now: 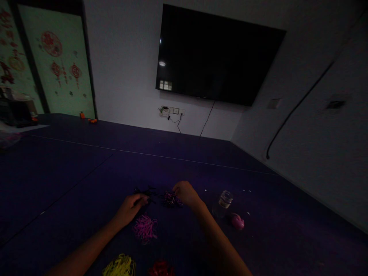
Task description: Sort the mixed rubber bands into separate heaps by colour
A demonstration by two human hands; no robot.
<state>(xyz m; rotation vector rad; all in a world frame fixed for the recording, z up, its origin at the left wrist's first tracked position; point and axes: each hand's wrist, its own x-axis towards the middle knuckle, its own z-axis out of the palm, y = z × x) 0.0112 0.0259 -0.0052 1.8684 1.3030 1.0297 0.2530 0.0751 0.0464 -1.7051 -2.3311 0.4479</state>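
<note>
My left hand (131, 207) reaches over a pile of thin black bands (145, 190). Its fingers are drawn in towards the thumb at the pile's edge; whatever lies between the tips is too dark to make out. Over a small mixed pile of black and pink bands (170, 198), my right hand (186, 194) has its fingertips bent down, closed and partly hidden. Just below my left hand lies a loose heap of pink bands (145, 228). Nearer to me are a yellow heap (120, 265) and a red heap (161, 268), both cut off by the lower frame edge.
Right of my right forearm stands a clear glass jar (225, 200) with a label, beside a shiny pink object (237, 221). Small white scraps (248, 213) dot the dark purple surface (86, 180). Orange items (92, 120) lie far off. A television (215, 57) hangs on the wall.
</note>
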